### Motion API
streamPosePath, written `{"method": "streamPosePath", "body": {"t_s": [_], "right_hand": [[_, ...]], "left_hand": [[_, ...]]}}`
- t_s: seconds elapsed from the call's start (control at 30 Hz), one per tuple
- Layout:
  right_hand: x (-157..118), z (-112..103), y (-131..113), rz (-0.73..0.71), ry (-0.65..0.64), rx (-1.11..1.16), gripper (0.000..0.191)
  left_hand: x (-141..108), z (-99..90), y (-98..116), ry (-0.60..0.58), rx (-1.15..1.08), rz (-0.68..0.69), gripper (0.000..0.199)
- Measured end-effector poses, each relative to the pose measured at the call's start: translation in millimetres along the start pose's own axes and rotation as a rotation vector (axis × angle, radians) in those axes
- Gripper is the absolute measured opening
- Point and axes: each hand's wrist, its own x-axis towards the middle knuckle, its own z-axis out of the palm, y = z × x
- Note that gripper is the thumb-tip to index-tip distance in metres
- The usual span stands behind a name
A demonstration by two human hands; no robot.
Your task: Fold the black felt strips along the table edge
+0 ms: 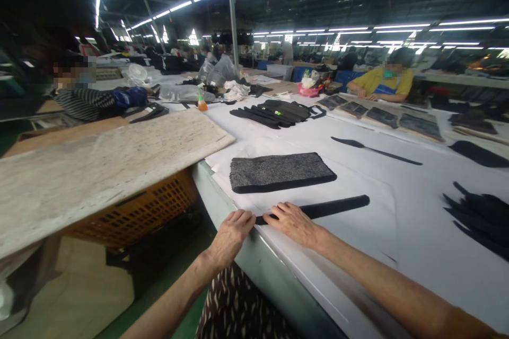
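A long narrow black fabric strip [338, 206] lies across the white tabletop, its near-left end at the table edge. My left hand [234, 230] is closed on that left end, with the fingertips over the edge. Just to the right, my right hand [293, 223] has its fingers bent and pressed together on the same strip, a short stretch of it showing between the hands. Behind the strip lies a stack of grey ribbed knit pieces [280, 169] with a black border. Farther right rests a thin black piece [374, 150] with one wider end.
A pale board [111, 169] adjoins on the left, above an orange crate [139, 212]. Black fabric pieces lie at the back [278, 112] and at the right [483, 217]. A small orange bottle [202, 103] stands behind. Two co-workers sit across the tables.
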Motion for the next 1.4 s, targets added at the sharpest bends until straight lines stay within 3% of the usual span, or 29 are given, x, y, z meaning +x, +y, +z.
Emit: {"method": "streamPosePath", "body": {"t_s": [0.23,0.37,0.47,0.6,0.7,0.8,1.03,1.4], "right_hand": [[-10,1,5,0.022,0.027,0.039,0.027],[-18,-2,5,0.042,0.029,0.033,0.030],[-13,-3,0,0.033,0.034,0.036,0.028],[7,-3,-11,0.005,0.032,0.052,0.022],[23,-1,-19,-0.009,0.044,0.051,0.016],[31,0,-24,-0.033,0.053,0.051,0.015],[27,0,-14,-0.108,0.043,0.023,0.014],[-3,4,-1,-0.085,0.073,0.105,0.019]], "left_hand": [[-12,14.8,-5,0.181,-0.223,-0.107,0.056],[-11,25.2,-2,0.282,-0.318,-0.189,0.054],[-11,26.6,2,0.401,-0.493,-0.340,0.041],[-12,17.8,3,0.540,-0.758,-0.666,0.027],[-13,12.8,0,0.422,-0.936,-0.858,0.039],[-12,15.5,-5,0.311,-1.071,-0.899,0.046],[-6,32.3,-11,0.309,-1.400,-1.025,0.034],[-36,37.2,-24,0.279,-1.418,-1.167,0.034]]}}
